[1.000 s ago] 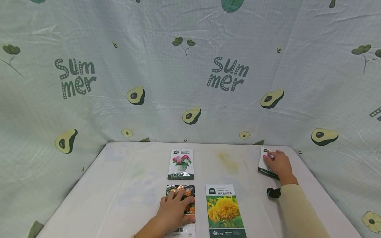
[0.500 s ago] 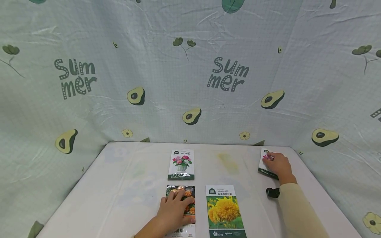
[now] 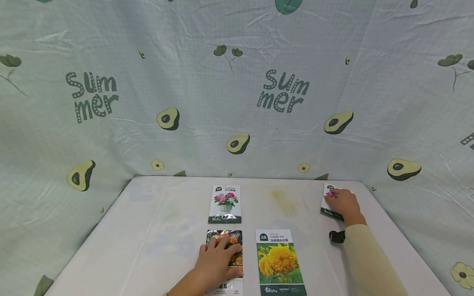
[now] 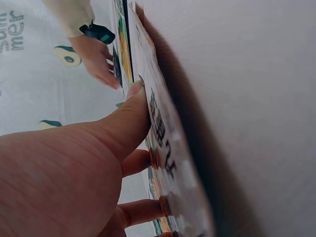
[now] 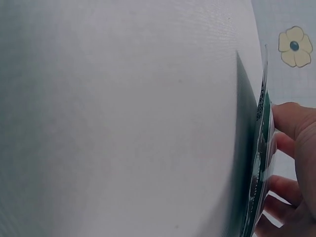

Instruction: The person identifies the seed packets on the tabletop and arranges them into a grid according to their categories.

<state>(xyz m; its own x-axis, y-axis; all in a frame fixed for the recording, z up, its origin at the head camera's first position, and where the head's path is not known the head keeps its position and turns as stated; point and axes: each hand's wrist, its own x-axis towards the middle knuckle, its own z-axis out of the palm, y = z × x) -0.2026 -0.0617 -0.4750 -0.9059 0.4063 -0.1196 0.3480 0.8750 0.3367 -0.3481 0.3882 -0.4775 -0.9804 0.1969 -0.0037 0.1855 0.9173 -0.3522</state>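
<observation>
In the head view my left hand (image 3: 214, 265) rests on a seed packet with orange flowers (image 3: 236, 260) at the front middle, fingers spread. The left wrist view shows the thumb (image 4: 131, 116) and fingertips touching its printed face. My right hand (image 3: 345, 204) touches a white seed packet with pink flowers (image 3: 328, 204) at the table's far right corner, covering its right part. Seen from the right wrist, the fingers (image 5: 289, 190) meet this packet (image 5: 259, 163) on its front side. A packet with a yellow sunflower (image 3: 280, 263) lies just right of my left hand.
Behind the left hand lies another white seed packet with a flower basket (image 3: 225, 205). All of it sits on a white-covered table (image 3: 155, 234). A curtain with avocado prints (image 3: 200, 90) rises along the back and sides.
My right hand and forearm have shifted slightly left, and the packet under that hand appears turned a little straighter. The left hand and the other packets stay put.
</observation>
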